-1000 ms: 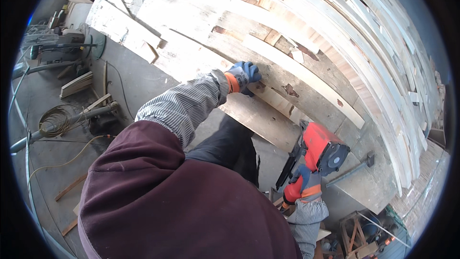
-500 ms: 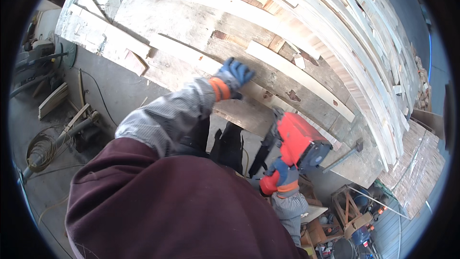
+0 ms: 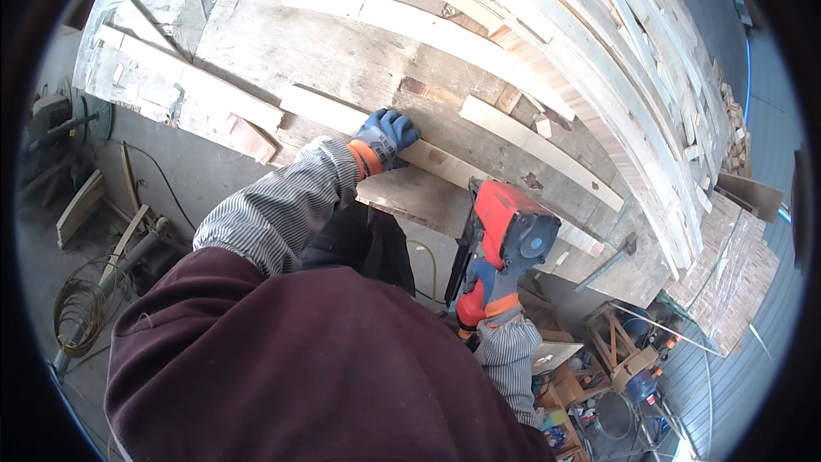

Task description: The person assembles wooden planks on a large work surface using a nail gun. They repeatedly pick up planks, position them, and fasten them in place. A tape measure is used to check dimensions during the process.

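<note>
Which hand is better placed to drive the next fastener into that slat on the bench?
Right, probably. The right hand grips the red nail gun beside the slat, while the left hand presses the slat flat.

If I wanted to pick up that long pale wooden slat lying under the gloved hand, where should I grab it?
Probably across its narrow width, near the free end of the long pale wooden slat, coming from above. It lies flat on the worn plank workbench, so only its thin edges offer a pinch. The left hand in a blue glove already presses its middle; the right hand holds a red nail gun.

Head camera looks down onto workbench (image 3: 359, 60).
</note>
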Action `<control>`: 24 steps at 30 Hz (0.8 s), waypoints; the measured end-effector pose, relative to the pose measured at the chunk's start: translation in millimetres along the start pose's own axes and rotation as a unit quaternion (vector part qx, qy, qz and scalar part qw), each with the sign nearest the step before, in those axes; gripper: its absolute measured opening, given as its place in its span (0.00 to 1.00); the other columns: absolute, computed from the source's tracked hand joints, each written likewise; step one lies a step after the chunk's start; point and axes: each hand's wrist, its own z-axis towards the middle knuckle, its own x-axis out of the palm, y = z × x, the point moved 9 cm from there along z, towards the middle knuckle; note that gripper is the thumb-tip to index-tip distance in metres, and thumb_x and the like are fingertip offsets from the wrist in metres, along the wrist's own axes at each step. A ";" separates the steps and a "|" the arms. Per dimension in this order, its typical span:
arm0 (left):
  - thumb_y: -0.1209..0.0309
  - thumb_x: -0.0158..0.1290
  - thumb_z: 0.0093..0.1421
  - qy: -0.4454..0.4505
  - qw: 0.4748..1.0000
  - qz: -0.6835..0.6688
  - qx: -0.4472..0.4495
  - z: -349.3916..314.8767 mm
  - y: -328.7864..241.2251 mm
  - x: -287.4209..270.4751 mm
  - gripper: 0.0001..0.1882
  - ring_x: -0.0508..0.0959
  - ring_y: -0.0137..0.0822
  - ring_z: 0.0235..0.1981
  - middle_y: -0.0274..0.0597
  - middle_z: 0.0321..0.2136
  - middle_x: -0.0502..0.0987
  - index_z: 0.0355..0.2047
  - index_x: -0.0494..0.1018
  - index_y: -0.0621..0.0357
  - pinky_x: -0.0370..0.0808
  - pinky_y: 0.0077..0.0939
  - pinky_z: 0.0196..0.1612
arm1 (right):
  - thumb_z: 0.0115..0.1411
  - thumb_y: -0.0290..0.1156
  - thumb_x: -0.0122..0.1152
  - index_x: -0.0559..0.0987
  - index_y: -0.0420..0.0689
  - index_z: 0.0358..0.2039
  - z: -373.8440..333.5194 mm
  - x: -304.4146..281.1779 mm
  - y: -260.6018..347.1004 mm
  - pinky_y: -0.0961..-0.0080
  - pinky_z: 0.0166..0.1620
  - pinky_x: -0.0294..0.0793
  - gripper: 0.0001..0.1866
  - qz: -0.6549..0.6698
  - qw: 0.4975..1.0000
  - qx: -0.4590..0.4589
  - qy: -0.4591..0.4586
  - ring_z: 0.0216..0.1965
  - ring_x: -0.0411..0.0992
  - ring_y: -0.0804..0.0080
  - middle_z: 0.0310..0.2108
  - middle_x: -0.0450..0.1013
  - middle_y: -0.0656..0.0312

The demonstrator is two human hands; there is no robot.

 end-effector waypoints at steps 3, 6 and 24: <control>0.51 0.63 0.43 -0.018 1.000 -0.022 0.002 -1.4 2.4 -3.4 0.36 0.67 0.45 0.51 0.39 0.47 0.68 0.52 0.66 0.45 0.61 0.44 0.58 | 0.50 0.21 0.55 0.72 0.39 0.30 -1.4 20.5 -0.1 0.74 0.17 0.68 0.05 0.037 0.999 -0.028 0.025 0.14 0.67 0.70 0.16 0.68 0.60; 0.52 0.64 0.42 -0.025 0.999 -0.033 0.000 -0.2 5.5 1.2 0.35 0.68 0.46 0.50 0.40 0.47 0.69 0.50 0.67 0.45 0.63 0.44 0.57 | 0.50 0.21 0.54 0.73 0.39 0.29 9.4 44.3 -3.1 0.73 0.18 0.68 0.04 -0.015 0.998 -0.040 0.052 0.15 0.68 0.70 0.17 0.69 0.61; 0.53 0.66 0.41 0.031 0.997 -0.023 -0.060 4.2 5.4 2.6 0.34 0.65 0.47 0.55 0.39 0.50 0.68 0.50 0.68 0.38 0.61 0.47 0.59 | 0.47 0.21 0.59 0.73 0.41 0.34 2.8 -181.8 -150.7 0.71 0.23 0.72 0.11 0.208 0.956 -0.057 -0.199 0.19 0.71 0.64 0.25 0.72 0.59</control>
